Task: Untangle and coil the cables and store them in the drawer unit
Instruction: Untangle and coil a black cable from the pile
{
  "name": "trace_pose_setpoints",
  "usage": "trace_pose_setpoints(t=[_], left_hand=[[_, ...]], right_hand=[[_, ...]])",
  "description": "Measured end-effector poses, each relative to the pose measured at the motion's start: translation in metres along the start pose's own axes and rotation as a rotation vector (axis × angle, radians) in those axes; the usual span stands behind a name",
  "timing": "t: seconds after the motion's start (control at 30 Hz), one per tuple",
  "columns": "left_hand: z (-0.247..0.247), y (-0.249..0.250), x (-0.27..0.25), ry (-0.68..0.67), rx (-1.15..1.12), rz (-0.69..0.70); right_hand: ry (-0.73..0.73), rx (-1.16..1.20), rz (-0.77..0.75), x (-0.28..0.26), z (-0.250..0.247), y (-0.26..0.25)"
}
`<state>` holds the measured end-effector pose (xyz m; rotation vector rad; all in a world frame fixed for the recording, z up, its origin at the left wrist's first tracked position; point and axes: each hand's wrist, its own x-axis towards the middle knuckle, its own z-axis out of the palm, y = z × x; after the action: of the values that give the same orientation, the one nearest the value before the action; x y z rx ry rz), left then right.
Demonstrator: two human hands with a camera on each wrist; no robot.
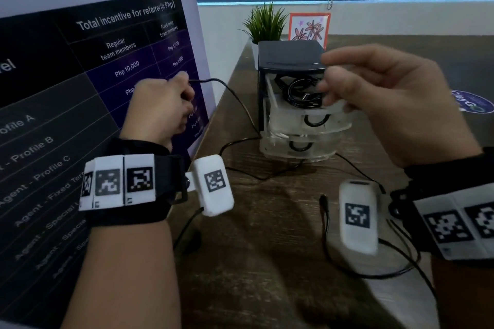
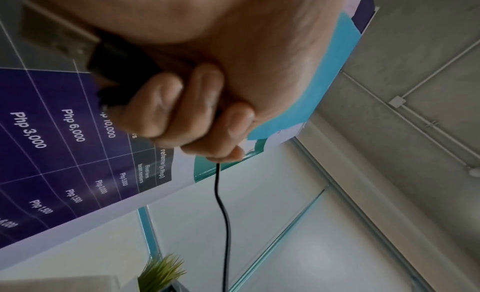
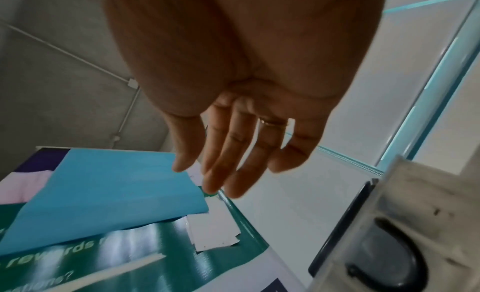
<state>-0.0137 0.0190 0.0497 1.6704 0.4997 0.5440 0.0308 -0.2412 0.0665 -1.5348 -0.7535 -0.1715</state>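
Wooden table (image 1: 267, 222) by blinds; left hand (image 1: 160, 107) grips cable (image 1: 230, 91); right hand (image 1: 387, 93) relaxed, empty.

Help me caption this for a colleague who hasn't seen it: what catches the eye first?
The left hand, raised at the left before a printed poster, grips a black cable trailing to the table. At centre stands a small drawer unit, its top drawer open with coiled black cables inside; the right hand hovers open beside it.
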Motion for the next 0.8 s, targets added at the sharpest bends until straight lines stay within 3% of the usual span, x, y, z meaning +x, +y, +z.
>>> trace_pose_setpoints(t=[0.17,0.23,0.33,0.43,0.57,0.7,0.8], left_hand=[[0.005,0.008,-0.006,-0.076,-0.075,0.054],[0.006,0.011,-0.008,-0.092,-0.111,0.067],[0.005,0.013,-0.011,-0.083,-0.135,0.094],[0.003,0.012,-0.011,-0.082,-0.136,0.107],[0.002,0.014,-0.015,-0.105,0.01,0.164],[0.011,0.015,-0.027,-0.353,0.24,0.214],[0.017,0.019,-0.035,-0.514,0.293,0.218]], right_hand=[[-0.19,-0.225,0.043,-0.003,0.033,0.007],[-0.228,-0.228,0.177,-0.006,0.048,0.018],[-0.212,-0.04,0.412,-0.011,0.062,0.029],[-0.137,0.241,0.498,-0.01,0.058,0.028],[0.077,0.469,0.468,0.002,0.037,0.016],[0.328,0.765,0.555,0.016,0.015,0.009],[0.354,0.813,0.544,0.023,0.007,0.009]])
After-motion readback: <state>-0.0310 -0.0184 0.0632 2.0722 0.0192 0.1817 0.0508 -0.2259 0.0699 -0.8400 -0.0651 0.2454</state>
